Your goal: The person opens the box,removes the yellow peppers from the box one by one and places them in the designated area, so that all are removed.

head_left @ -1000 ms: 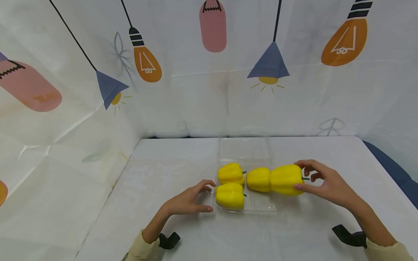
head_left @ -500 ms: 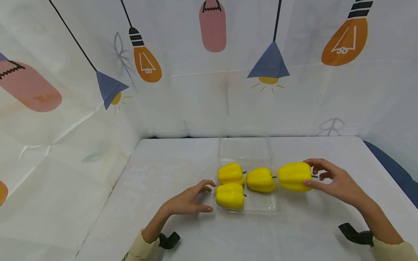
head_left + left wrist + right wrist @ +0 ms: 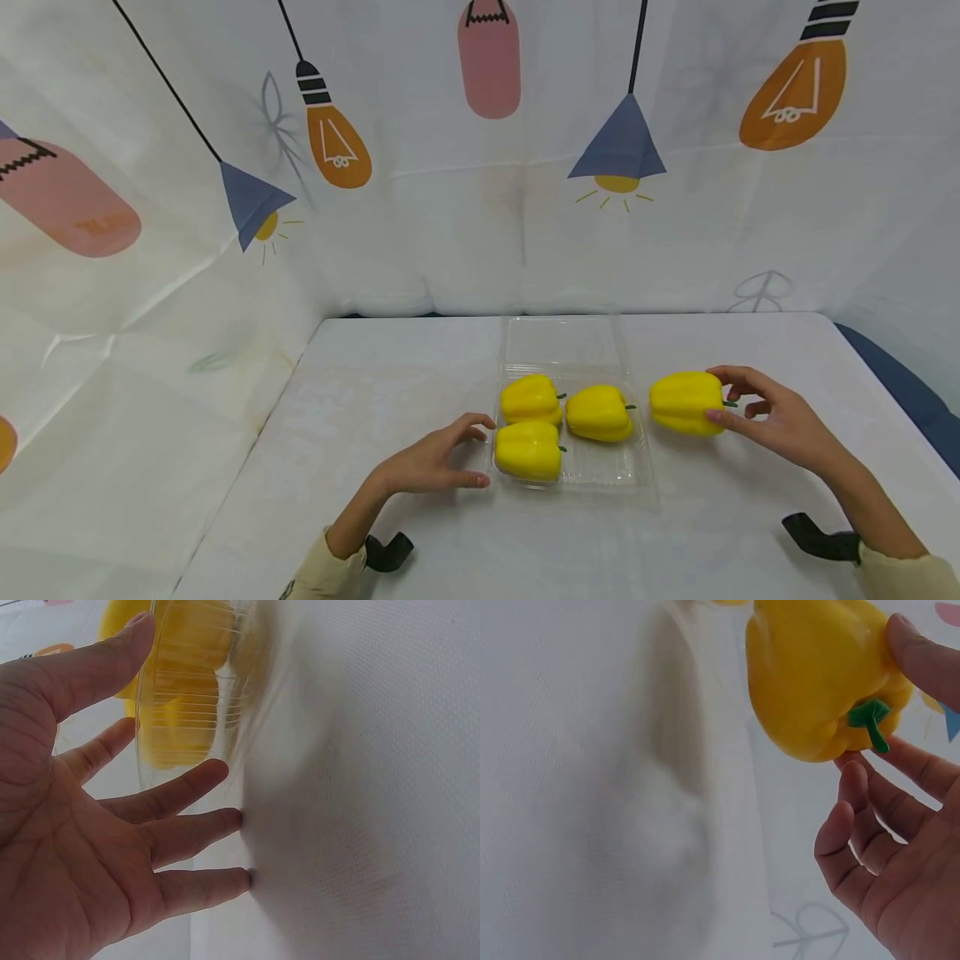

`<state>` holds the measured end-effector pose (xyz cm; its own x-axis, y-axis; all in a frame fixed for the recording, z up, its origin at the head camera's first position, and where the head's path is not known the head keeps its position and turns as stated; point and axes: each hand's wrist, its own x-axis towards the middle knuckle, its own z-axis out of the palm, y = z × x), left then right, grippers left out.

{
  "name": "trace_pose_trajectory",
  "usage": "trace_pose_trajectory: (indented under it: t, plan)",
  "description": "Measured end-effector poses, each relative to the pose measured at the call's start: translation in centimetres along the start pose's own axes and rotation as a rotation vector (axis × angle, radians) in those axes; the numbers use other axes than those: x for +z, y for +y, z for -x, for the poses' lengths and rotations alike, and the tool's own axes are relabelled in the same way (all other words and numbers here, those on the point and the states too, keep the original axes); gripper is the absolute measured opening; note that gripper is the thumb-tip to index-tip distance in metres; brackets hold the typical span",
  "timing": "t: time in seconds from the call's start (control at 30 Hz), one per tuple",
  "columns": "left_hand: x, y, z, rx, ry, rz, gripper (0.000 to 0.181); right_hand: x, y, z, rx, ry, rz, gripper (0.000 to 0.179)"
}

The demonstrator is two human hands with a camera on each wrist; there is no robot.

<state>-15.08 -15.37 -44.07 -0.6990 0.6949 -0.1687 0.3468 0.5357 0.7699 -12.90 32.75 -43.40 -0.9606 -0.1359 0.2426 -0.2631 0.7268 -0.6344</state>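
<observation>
My right hand (image 3: 780, 421) holds a yellow bell pepper (image 3: 684, 403) between thumb and fingers, right of the clear plastic box. Its green stem (image 3: 870, 718) points toward the palm in the right wrist view, where the pepper hangs above the table. Inside the clear plastic box (image 3: 600, 473) lie 3 more yellow bell peppers: a back left one (image 3: 529, 400), a front left one (image 3: 528, 451) and a back right one (image 3: 599, 413). My left hand (image 3: 435, 458) is at the box's left side, fingers spread, with thumb and index finger by its ribbed wall (image 3: 184, 697).
The box's transparent lid (image 3: 562, 342) lies folded back behind it. A white table (image 3: 390, 375) carries everything, and a white printed curtain (image 3: 450, 233) hangs along its back and left. Black straps (image 3: 821, 537) sit at both wrists.
My right hand has moved right with its bell pepper, away from the pepper in the box that it overlapped before. My left hand has stayed in place.
</observation>
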Motion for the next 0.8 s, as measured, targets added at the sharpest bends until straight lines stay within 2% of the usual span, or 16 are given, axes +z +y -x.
trace_pose_trajectory:
  t: [0.4,0.57,0.8]
  plan:
    - [0.0,0.0,0.0,-0.016,-0.001,0.012,0.070,0.9,1.3,-0.2,0.050,-0.047,0.081,0.061]
    - [0.0,0.0,0.0,-0.014,0.000,0.010,0.070,1.2,1.5,-0.1,0.032,-0.051,0.088,0.062]
    - [0.0,-0.1,0.0,0.004,0.000,0.008,0.070,1.2,1.5,0.0,0.057,-0.045,0.067,0.062]
